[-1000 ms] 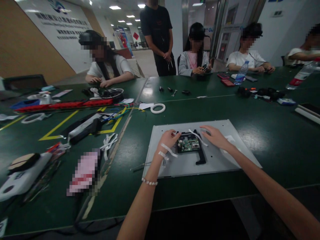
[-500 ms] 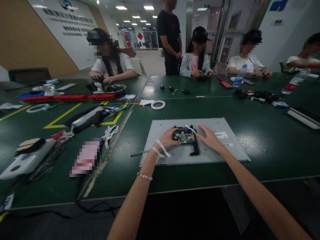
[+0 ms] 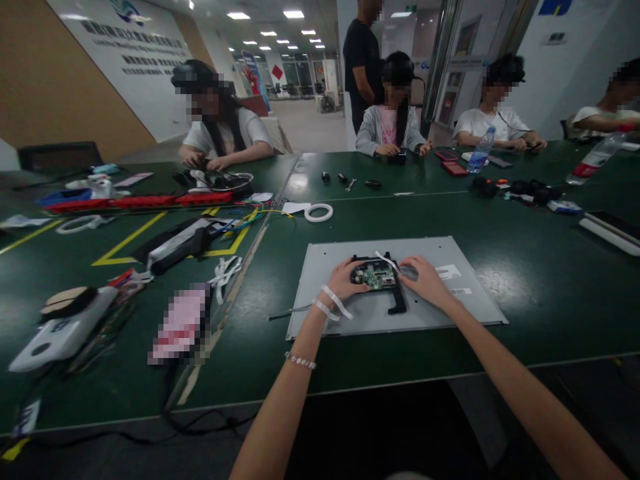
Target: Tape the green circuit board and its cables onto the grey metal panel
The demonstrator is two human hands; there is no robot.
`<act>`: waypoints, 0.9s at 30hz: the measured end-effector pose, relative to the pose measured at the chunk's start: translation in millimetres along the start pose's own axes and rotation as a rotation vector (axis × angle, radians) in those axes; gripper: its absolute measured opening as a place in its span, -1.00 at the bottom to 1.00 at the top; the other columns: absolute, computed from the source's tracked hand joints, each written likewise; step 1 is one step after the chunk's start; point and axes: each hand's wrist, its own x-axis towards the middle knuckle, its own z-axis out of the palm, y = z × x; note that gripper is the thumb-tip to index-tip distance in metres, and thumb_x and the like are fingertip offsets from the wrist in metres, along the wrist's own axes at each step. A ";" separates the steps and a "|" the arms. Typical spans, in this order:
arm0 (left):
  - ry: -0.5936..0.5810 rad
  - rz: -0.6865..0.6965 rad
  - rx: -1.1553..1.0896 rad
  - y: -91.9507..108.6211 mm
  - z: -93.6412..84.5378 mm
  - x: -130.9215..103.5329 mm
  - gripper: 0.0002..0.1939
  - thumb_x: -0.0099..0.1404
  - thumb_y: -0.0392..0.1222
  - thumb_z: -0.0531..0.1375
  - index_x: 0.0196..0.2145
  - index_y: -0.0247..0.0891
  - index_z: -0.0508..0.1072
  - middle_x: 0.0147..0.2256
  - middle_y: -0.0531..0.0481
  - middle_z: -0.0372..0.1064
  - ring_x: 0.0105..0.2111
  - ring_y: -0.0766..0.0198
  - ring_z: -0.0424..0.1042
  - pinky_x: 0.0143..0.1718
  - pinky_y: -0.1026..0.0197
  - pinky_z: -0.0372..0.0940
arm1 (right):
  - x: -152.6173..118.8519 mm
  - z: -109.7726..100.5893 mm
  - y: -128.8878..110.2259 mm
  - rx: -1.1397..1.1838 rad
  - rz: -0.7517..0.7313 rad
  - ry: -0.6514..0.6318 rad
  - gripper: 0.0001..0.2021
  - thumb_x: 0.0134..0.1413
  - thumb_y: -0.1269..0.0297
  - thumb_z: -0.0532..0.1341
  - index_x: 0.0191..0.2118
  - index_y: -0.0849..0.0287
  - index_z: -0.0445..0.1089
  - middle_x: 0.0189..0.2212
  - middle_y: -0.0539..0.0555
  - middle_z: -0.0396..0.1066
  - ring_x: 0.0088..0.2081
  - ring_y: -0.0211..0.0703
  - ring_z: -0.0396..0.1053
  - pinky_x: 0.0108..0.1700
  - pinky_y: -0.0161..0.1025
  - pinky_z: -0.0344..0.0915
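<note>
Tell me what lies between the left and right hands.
In the head view, a green circuit board in a black frame lies between the left hand and right hand, plus a white strip.

In the middle of the frame, the left hand (image 3: 345, 280) grips the left side of a green circuit board (image 3: 379, 279) in a black bracket (image 3: 399, 300). The right hand (image 3: 425, 280) is at the bracket's right side, fingertips by a white strip (image 3: 387, 260). Beneath lies a grey panel (image 3: 435, 309) on the green table (image 3: 545, 293). A tape roll (image 3: 319, 213) lies above the panel's upper left; a seated person (image 3: 225, 130) appears upper left.
</note>
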 end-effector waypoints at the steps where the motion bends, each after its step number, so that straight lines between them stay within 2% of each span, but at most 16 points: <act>1: -0.007 -0.016 0.007 1.5 -1.3 0.7 -0.26 -0.11 -0.14 0.41 0.07 -0.18 0.37 0.22 -0.20 0.09 0.25 -0.17 -0.05 0.24 -0.12 -0.14 | -0.5 -1.1 -1.1 -0.008 0.004 -0.005 -0.78 0.08 0.20 0.19 -0.13 0.09 0.35 -0.15 0.10 0.31 -0.11 -0.06 0.31 -0.03 -0.05 0.28; 5: -0.035 -0.105 0.072 16.0 -11.3 10.5 -0.21 -0.11 -0.11 0.41 0.10 -0.24 0.33 0.26 -0.22 -0.02 0.29 -0.21 -0.18 0.24 -0.10 -0.14 | -2.2 -6.7 -4.0 -0.047 0.004 -0.003 -0.81 0.09 0.19 0.19 -0.17 0.09 0.37 -0.18 0.10 0.30 -0.13 -0.07 0.31 -0.05 -0.08 0.29; 8: 0.009 -0.008 0.103 34.1 -14.4 23.3 -0.34 0.01 -0.11 0.34 0.08 -0.28 0.34 0.27 -0.22 -0.05 0.30 -0.13 -0.21 0.27 -0.07 -0.20 | -4.3 -11.8 -4.2 -0.071 -0.008 -0.018 -0.81 0.08 0.17 0.21 -0.20 0.10 0.38 -0.18 0.10 0.30 -0.12 -0.06 0.30 -0.03 -0.06 0.28; 11: -0.050 0.142 0.063 48.0 -5.4 34.0 -0.48 0.07 -0.18 0.30 0.02 -0.28 0.39 0.16 -0.19 0.20 0.26 -0.04 -0.03 0.27 -0.01 -0.16 | -7.5 -17.8 -3.6 -0.096 -0.044 -0.063 -0.82 0.10 0.18 0.19 -0.18 0.09 0.38 -0.17 0.10 0.31 -0.11 -0.05 0.30 -0.04 -0.05 0.30; 13: -0.106 0.188 0.024 50.3 4.6 37.5 -0.51 0.09 -0.21 0.27 0.01 -0.27 0.38 0.08 -0.17 0.30 0.20 -0.01 0.11 0.25 0.02 -0.06 | -9.8 -21.8 -3.1 -0.127 -0.093 -0.120 -0.83 0.15 0.22 0.14 -0.16 0.08 0.39 -0.16 0.10 0.34 -0.12 -0.05 0.31 -0.05 -0.04 0.31; 15: -0.111 0.196 0.006 47.3 13.4 38.2 -0.52 0.11 -0.23 0.25 0.02 -0.29 0.37 0.06 -0.19 0.31 0.15 0.00 0.19 0.22 0.03 0.01 | -11.8 -24.8 -2.1 -0.171 -0.144 -0.172 -0.81 0.20 0.28 0.08 -0.14 0.08 0.40 -0.15 0.11 0.36 -0.11 -0.05 0.32 -0.05 -0.03 0.31; 19: -0.070 0.216 0.005 35.5 20.6 36.6 -0.54 0.07 -0.28 0.26 -0.03 -0.30 0.37 -0.01 -0.20 0.31 0.08 0.03 0.25 0.17 0.04 0.08 | -14.9 -26.2 1.9 -0.294 -0.198 -0.181 -0.72 0.25 0.34 0.00 -0.10 0.10 0.43 -0.11 0.14 0.40 -0.09 0.00 0.34 -0.03 0.02 0.31; 22: -0.069 0.230 0.009 30.0 21.6 36.5 -0.57 0.08 -0.22 0.27 -0.06 -0.29 0.37 -0.05 -0.17 0.29 0.05 0.07 0.26 0.16 0.05 0.11 | -15.1 -26.9 4.2 -0.395 -0.247 -0.135 -0.69 0.27 0.37 -0.03 -0.04 0.14 0.41 -0.08 0.16 0.40 -0.07 -0.03 0.36 -0.05 -0.03 0.34; 27: -0.069 0.199 0.060 28.0 24.7 37.9 -0.53 0.08 -0.08 0.29 -0.07 -0.30 0.37 -0.06 -0.16 0.21 0.00 0.07 0.30 0.14 0.03 0.16 | -2.3 -38.8 -5.1 -0.458 -0.300 0.118 -0.72 0.30 0.39 -0.03 -0.06 0.27 0.39 -0.12 0.17 0.42 -0.08 -0.12 0.38 -0.03 -0.17 0.34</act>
